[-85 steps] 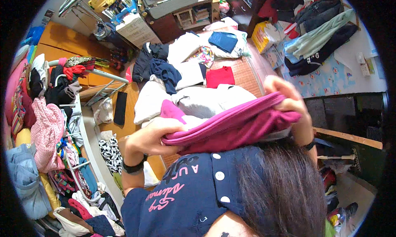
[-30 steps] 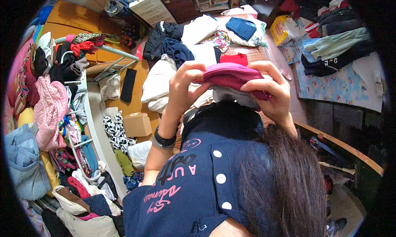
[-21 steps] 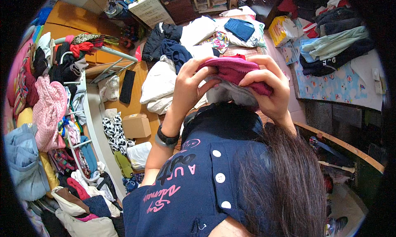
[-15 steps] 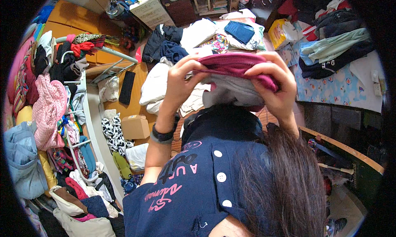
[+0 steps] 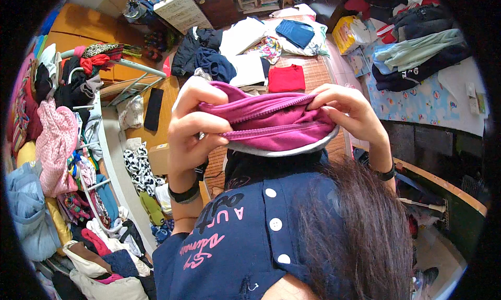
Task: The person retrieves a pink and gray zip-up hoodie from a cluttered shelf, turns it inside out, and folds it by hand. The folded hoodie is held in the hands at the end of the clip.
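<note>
A magenta zippered garment [image 5: 282, 135] with a pale grey lower edge is bunched up between my hands, in front of my chest. Two zipper edges run across it, with a gap of fabric between them. My left hand [image 5: 195, 125] pinches its left end between fingers and thumb. At the other end, the fingers of my right hand [image 5: 352, 112] grip the top edge. What kind of garment it is does not show. Just beyond it lies a folded red cloth [image 5: 287, 78] on the brown mat.
White folded clothes [image 5: 242, 36], a dark jacket [image 5: 193, 49] and folded jeans [image 5: 296, 33] lie ahead. At left, a rack [image 5: 99, 164] is heaped with clothes. Stacked garments [image 5: 417, 65] sit on a patterned blue sheet [image 5: 402, 99] at right. A cardboard box [image 5: 158, 159] stands left of me.
The magenta garment has come lower and nearer, and its zipper edges now face up with the fabric spread. Both hands have shifted apart on it. The red cloth has come into view.
</note>
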Demonstrator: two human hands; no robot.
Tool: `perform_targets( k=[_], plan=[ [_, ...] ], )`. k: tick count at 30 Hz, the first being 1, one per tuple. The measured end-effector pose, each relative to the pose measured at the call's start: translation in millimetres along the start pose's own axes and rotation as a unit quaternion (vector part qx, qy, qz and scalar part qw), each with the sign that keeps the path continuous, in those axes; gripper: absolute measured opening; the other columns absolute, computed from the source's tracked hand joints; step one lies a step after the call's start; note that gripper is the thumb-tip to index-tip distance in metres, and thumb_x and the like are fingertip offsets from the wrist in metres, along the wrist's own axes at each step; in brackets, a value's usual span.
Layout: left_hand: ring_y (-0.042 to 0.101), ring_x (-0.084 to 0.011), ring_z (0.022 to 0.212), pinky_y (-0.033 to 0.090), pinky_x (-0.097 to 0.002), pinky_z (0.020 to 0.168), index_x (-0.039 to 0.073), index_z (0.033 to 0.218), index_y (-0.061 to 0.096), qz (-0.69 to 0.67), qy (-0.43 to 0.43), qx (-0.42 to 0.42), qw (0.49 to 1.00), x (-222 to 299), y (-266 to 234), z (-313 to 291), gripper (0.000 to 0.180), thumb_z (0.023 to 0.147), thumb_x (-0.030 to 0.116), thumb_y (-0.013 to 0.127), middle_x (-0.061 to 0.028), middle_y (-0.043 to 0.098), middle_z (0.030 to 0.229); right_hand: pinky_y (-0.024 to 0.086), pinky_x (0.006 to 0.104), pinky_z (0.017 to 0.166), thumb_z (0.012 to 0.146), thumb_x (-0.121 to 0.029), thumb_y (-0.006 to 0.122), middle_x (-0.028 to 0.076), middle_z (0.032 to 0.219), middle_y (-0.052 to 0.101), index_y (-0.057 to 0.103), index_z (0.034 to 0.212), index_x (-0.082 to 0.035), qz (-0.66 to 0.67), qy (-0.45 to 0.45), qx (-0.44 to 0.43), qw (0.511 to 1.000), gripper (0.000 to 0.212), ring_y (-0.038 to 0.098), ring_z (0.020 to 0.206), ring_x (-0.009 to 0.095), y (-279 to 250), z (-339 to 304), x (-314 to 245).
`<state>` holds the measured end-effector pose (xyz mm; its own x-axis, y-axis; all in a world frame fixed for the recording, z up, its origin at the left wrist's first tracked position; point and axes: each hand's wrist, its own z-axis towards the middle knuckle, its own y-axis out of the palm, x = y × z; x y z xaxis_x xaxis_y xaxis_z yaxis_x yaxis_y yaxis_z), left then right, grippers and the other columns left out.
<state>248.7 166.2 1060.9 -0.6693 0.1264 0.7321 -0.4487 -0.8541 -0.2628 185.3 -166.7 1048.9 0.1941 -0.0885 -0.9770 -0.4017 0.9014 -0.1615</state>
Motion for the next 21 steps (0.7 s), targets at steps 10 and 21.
perform_targets(
  k=[10,21],
  plan=[
    [0.059,-0.0347,0.104,0.045,-0.0438,0.089,0.011,0.085,0.075,0.003,-0.011,-0.077,0.997,19,-8,-5,0.03,0.08,0.04,0.082,-0.019,0.053,0.114,0.051,0.0293,0.065,0.083,-0.009,0.081,0.005,0.076,0.054,0.056,0.097,-0.003,-0.144,0.041,0.153,0.977,0.029,0.056,0.068,0.014,24,9,11],
    [0.056,-0.0339,0.096,0.048,-0.0438,0.079,0.007,0.082,0.077,-0.064,0.121,-0.096,0.986,14,-9,-9,0.028,0.07,0.03,0.086,-0.0182,0.054,0.11,0.041,0.028,0.068,0.074,0.002,0.065,0.005,0.077,0.049,0.044,0.08,-0.002,-0.128,0.086,0.124,0.98,0.022,0.048,0.074,0.015,32,4,-2]
  ],
)
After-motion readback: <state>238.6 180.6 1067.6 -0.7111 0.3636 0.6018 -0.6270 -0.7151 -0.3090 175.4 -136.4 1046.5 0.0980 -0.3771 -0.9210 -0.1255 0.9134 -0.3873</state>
